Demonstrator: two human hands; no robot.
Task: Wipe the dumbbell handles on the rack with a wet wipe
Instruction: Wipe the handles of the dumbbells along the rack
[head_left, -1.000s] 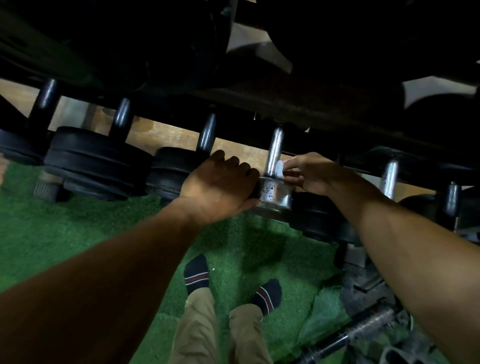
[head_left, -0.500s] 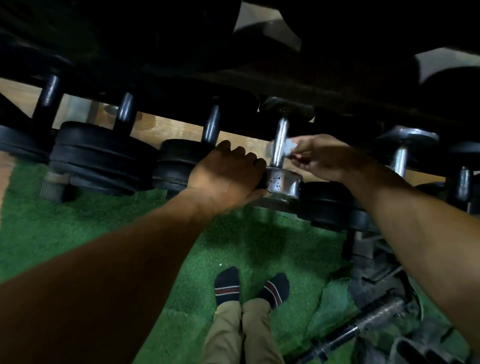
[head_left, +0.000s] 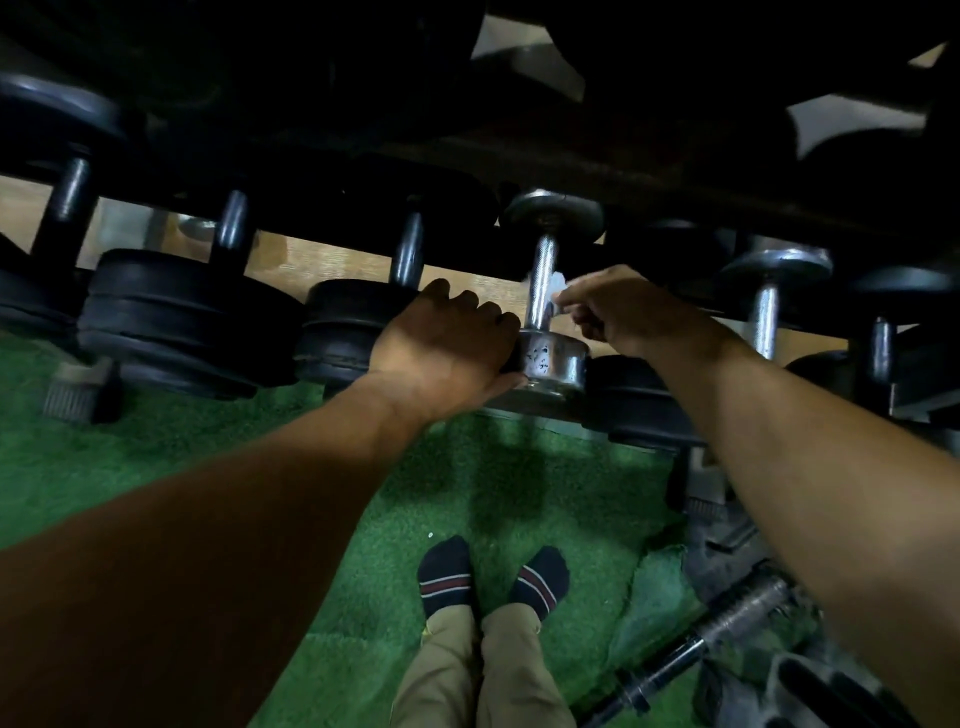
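A chrome dumbbell (head_left: 551, 358) lies on the dark rack (head_left: 675, 161) among several black ones. My left hand (head_left: 447, 348) grips its near chrome head from the left. My right hand (head_left: 618, 312) pinches a small white wet wipe (head_left: 555, 287) against the right side of the shiny handle (head_left: 540, 278), about midway along it. Part of the wipe is hidden by my fingers.
Black dumbbells (head_left: 176, 317) line the rack to the left, another chrome-handled one (head_left: 766, 312) stands to the right. Green turf (head_left: 156, 457) covers the floor. A bare bar (head_left: 717, 634) and loose gear lie at the lower right. My socked feet (head_left: 488, 577) stand below.
My right hand with the wipe has slid up the chrome handle from near the lower head toward its middle. My left hand has stayed on the near head.
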